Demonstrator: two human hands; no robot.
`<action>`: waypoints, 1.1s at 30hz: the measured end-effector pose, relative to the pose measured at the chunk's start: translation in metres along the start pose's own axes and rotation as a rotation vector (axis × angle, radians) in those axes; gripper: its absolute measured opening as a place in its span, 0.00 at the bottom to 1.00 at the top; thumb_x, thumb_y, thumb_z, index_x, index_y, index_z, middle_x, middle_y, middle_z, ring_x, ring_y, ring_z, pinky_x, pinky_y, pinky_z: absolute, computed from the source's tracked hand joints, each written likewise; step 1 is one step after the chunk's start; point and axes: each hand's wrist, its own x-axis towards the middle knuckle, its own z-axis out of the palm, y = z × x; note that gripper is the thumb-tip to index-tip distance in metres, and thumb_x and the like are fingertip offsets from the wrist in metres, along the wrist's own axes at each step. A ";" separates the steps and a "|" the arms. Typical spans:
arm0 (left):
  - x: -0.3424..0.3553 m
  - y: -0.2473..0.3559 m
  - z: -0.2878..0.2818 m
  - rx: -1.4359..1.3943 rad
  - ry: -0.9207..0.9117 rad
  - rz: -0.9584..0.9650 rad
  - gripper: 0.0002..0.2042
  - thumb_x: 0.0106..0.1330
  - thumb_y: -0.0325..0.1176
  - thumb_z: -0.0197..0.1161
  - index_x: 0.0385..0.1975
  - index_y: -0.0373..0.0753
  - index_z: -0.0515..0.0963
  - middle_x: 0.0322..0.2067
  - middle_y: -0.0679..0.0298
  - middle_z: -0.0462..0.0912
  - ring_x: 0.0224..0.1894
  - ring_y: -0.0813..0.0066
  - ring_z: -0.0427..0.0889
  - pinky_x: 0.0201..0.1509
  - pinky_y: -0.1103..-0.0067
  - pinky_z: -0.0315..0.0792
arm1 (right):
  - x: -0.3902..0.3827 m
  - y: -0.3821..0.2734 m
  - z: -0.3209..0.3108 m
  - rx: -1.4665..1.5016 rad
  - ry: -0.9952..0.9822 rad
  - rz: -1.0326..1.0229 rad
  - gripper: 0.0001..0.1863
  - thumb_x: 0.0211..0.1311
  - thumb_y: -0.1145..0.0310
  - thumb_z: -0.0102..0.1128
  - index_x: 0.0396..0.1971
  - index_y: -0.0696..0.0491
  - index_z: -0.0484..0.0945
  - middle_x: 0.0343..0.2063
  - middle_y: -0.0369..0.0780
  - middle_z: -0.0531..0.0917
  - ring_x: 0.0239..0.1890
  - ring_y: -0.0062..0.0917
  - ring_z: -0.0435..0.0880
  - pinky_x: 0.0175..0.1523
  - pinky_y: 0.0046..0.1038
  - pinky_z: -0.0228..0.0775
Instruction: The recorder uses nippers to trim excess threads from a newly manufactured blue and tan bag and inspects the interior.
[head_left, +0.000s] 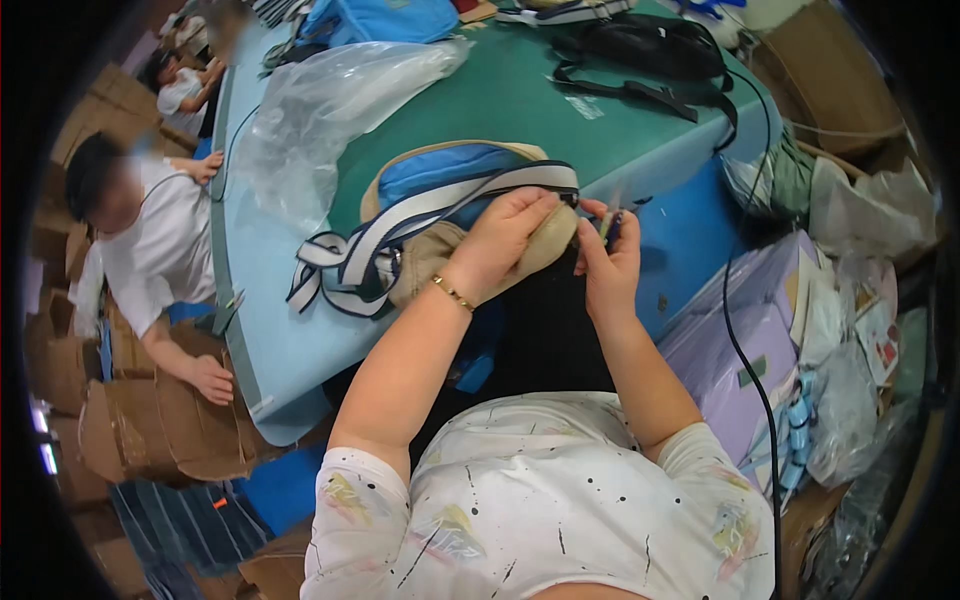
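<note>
A beige and blue bag (452, 172) rests at the near edge of the green table, its beige side toward me. Across it runs a white strap with dark navy edges (402, 222), its end looped on the left. My left hand (505, 240) is closed on the beige fabric and the strap's end near a dark fitting. Just to its right, my right hand (610, 255) pinches small snips (612, 222), blades upward, with fingers close to the bag's edge. The fingers partly cover the snips' handles.
A crumpled clear plastic bag (335, 110) lies on the table (500, 100) beyond the bag. A black bag with straps (645, 60) is at the far right. A black cable (735, 330) hangs along my right side. Another person (160, 230) is at the table's left edge.
</note>
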 end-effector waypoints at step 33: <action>-0.023 0.015 0.000 0.403 -0.059 -0.097 0.10 0.61 0.27 0.59 0.41 0.32 0.74 0.35 0.66 0.77 0.35 0.84 0.74 0.37 0.86 0.69 | -0.005 -0.013 -0.005 -0.090 0.003 -0.093 0.14 0.55 0.74 0.66 0.30 0.53 0.65 0.28 0.35 0.78 0.21 0.13 0.71 0.25 0.18 0.65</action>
